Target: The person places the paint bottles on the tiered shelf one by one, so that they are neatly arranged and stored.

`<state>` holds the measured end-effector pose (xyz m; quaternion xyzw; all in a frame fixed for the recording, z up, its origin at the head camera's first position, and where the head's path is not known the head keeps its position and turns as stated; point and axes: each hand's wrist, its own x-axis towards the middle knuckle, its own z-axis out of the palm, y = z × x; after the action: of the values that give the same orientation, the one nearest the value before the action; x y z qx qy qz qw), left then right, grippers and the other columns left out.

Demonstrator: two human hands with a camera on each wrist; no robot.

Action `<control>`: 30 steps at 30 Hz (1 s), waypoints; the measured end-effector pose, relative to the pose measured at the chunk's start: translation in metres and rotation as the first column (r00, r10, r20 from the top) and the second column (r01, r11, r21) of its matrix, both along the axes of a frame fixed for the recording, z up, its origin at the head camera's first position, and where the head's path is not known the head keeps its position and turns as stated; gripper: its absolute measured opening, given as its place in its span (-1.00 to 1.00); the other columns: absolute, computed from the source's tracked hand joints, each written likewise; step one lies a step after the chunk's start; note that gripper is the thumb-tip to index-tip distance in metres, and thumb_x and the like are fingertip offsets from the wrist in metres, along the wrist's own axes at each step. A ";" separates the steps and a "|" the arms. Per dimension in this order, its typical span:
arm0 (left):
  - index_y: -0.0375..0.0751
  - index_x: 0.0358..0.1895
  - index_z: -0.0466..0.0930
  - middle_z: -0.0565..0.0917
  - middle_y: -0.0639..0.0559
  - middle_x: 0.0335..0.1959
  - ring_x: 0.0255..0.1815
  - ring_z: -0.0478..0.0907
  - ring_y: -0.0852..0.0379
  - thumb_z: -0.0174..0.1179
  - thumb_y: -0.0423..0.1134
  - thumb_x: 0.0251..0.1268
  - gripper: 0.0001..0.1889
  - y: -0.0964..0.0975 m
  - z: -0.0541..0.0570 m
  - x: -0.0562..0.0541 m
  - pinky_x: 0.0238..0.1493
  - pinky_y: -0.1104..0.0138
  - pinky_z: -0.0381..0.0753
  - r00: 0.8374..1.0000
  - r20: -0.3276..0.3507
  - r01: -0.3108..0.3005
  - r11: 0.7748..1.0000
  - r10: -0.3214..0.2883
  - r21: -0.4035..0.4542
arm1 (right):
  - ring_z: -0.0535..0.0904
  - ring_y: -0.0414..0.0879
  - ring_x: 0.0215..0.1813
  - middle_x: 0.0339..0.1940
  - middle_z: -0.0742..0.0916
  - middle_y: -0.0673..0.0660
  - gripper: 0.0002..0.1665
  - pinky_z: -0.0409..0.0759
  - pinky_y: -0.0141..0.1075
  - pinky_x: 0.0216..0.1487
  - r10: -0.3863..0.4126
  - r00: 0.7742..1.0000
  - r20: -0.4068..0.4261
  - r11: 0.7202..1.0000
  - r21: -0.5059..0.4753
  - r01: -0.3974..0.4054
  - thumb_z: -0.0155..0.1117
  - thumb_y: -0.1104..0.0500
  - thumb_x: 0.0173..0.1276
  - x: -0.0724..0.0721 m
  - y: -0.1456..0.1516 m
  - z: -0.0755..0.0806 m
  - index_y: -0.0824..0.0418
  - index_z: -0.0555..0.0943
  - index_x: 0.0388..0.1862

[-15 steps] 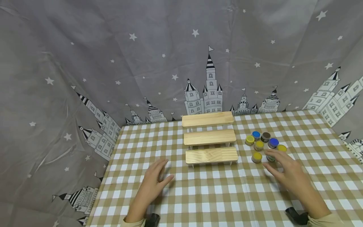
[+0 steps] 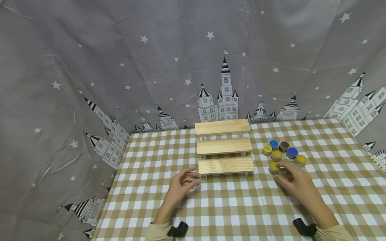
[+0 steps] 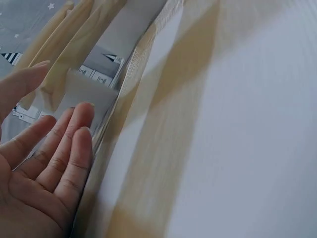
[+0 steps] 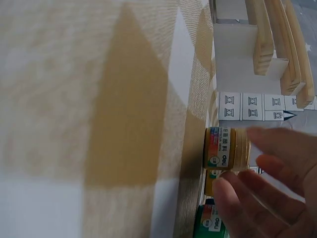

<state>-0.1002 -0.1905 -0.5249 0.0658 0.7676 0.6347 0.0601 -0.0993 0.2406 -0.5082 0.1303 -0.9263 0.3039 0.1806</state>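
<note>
A small paint jar with a yellow lid (image 2: 274,168) stands on the cloth, its label side showing in the right wrist view. My right hand (image 2: 297,180) is at this jar, with thumb and fingers spread to either side of the lid; a firm hold cannot be made out. In the right wrist view a green paint jar (image 4: 208,221) stands just beyond the fingertips. My left hand (image 2: 180,184), fingers loosely bent and holding nothing, hovers near the left end of the lowest step of a three-tier wooden stand (image 2: 226,165).
Several more paint jars cluster behind the right hand, among them a blue-lidded one (image 2: 292,153), a dark brown one (image 2: 283,146) and a yellow one (image 2: 300,160). A checked cloth (image 2: 229,211) covers the table. A grey castle-print curtain (image 2: 169,43) hangs behind.
My left hand has moved right toward the stand, its fingers bending more. My right hand has shifted left to the front yellow-lidded jar. The jars and stand have stayed in place.
</note>
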 end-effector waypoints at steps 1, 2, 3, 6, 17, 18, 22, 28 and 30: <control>-0.36 0.39 0.47 0.68 -0.38 0.11 -0.15 0.75 0.29 0.39 -0.36 0.33 -0.43 0.003 -0.001 -0.002 -0.08 0.42 0.79 1.000 0.021 0.004 1.000 -0.004 0.023 | 0.77 0.13 -0.17 -0.04 0.80 0.26 -0.44 0.78 -0.23 -0.22 -0.002 1.000 0.011 1.000 -0.007 0.002 0.64 0.33 0.07 -0.001 -0.001 -0.001 0.25 0.68 0.09; -0.35 0.39 0.48 0.68 -0.39 0.10 -0.17 0.75 0.29 0.40 -0.35 0.33 -0.43 0.005 -0.003 -0.004 -0.09 0.41 0.80 0.999 0.037 -0.005 0.999 0.003 0.043 | 0.78 0.14 -0.19 -0.05 0.80 0.26 -0.45 0.79 -0.21 -0.24 -0.005 1.000 0.025 1.000 -0.015 0.006 0.64 0.33 0.08 -0.002 -0.003 -0.001 0.26 0.68 0.09; -0.34 0.39 0.48 0.68 -0.37 0.09 -0.17 0.75 0.29 0.40 -0.34 0.33 -0.42 0.008 -0.004 -0.007 -0.09 0.40 0.80 0.998 0.053 -0.018 0.998 0.015 0.061 | 0.78 0.14 -0.20 -0.07 0.81 0.27 -0.46 0.79 -0.20 -0.25 -0.012 0.999 0.040 1.000 -0.020 0.013 0.64 0.32 0.09 -0.003 -0.004 -0.001 0.27 0.68 0.08; -0.30 0.36 0.51 0.72 -0.27 0.04 -0.18 0.75 0.27 0.44 -0.32 0.29 -0.42 0.014 -0.006 -0.013 -0.11 0.42 0.79 0.993 0.097 -0.081 0.991 0.071 0.110 | 0.79 0.17 -0.16 -0.06 0.81 0.29 -0.46 0.80 -0.06 -0.20 -0.034 0.995 0.090 0.999 -0.020 0.035 0.63 0.29 0.12 -0.005 -0.010 -0.001 0.29 0.68 0.11; -0.19 0.42 0.50 0.71 -0.16 0.07 -0.12 0.72 0.22 0.45 -0.35 0.27 -0.37 0.025 -0.006 -0.019 -0.06 0.48 0.76 0.990 0.105 -0.112 0.969 0.090 0.221 | 0.71 0.35 0.04 0.12 0.72 0.45 -0.44 0.78 0.10 -0.06 -0.040 0.982 0.186 0.998 -0.046 0.050 0.57 0.35 0.17 -0.015 -0.019 -0.002 0.38 0.63 0.17; -0.17 0.42 0.51 0.70 -0.16 0.08 -0.11 0.72 0.22 0.44 -0.35 0.28 -0.38 0.026 -0.007 -0.018 -0.06 0.48 0.75 0.991 0.099 -0.106 0.970 0.086 0.218 | 0.71 0.36 0.03 0.12 0.72 0.46 -0.44 0.78 0.07 -0.08 -0.040 0.983 0.179 0.997 -0.050 0.050 0.57 0.35 0.17 -0.015 -0.019 -0.002 0.38 0.64 0.17; -0.18 0.38 0.56 0.71 -0.18 0.08 -0.09 0.73 0.21 0.43 -0.36 0.29 -0.43 0.027 -0.008 -0.019 -0.06 0.47 0.76 0.994 0.076 -0.098 0.974 0.083 0.207 | 0.71 0.37 0.01 0.10 0.72 0.47 -0.45 0.79 0.03 -0.15 -0.039 0.987 0.159 0.997 -0.061 0.049 0.58 0.36 0.14 -0.016 -0.020 -0.003 0.38 0.65 0.14; -0.24 0.38 0.55 0.72 -0.18 0.05 -0.09 0.72 0.22 0.42 -0.39 0.29 -0.43 0.024 -0.009 -0.022 -0.06 0.48 0.76 0.994 0.058 -0.104 0.975 0.094 0.199 | 0.72 0.33 -0.02 0.07 0.74 0.44 -0.46 0.82 -0.09 -0.20 -0.028 0.989 0.148 0.995 -0.094 0.042 0.59 0.36 0.14 -0.019 -0.021 -0.004 0.37 0.66 0.13; -0.23 0.37 0.56 0.72 -0.18 0.04 -0.10 0.72 0.21 0.42 -0.41 0.29 -0.44 0.023 -0.010 -0.022 -0.08 0.48 0.76 0.993 0.062 -0.108 0.973 0.097 0.204 | 0.72 0.31 -0.01 0.07 0.74 0.42 -0.47 0.82 -0.29 -0.23 -0.027 0.985 0.172 0.992 -0.113 0.047 0.59 0.34 0.17 -0.020 -0.022 -0.004 0.37 0.66 0.14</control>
<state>-0.1222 -0.1674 -0.5351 0.0157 0.6980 0.7148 0.0399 -0.1194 0.2185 -0.5127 0.0758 -0.9213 0.3641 0.1137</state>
